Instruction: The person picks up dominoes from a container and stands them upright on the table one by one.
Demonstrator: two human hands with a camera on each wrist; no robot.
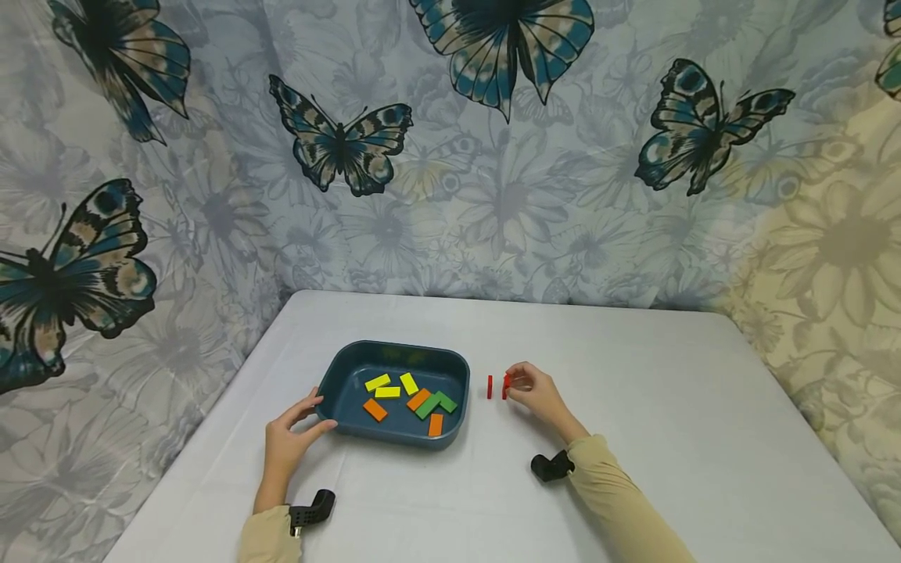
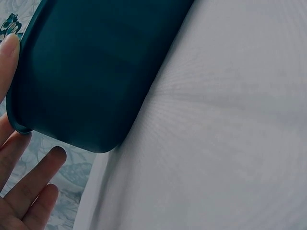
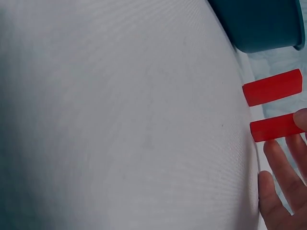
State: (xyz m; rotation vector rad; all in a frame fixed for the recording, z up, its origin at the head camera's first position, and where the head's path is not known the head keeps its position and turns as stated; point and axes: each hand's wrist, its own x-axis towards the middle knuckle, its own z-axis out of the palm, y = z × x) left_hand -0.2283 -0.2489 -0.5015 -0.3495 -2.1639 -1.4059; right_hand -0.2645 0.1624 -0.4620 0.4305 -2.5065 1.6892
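My left hand point(image 1: 288, 442) holds the left end of a dark blue tray point(image 1: 394, 439), thumb and fingers at its rim; the left wrist view shows this tray point(image 2: 91, 81) from the side. To the tray's right, my right hand point(image 1: 538, 395) pinches a red block point(image 3: 273, 128) that stands upright on the table. Just left of it, apart, another thin red block point(image 1: 489, 387) stands upright. Inside the tray lie several flat yellow blocks point(image 1: 387, 392), orange blocks point(image 1: 375, 410) and green blocks point(image 1: 426, 407), some of them overlapping.
A white cloth covers the table point(image 1: 612, 352). Behind it and at the sides hangs a fabric backdrop point(image 1: 514, 203) printed with butterflies and flowers. Each wrist carries a black camera, such as the left wrist camera point(image 1: 314, 508).
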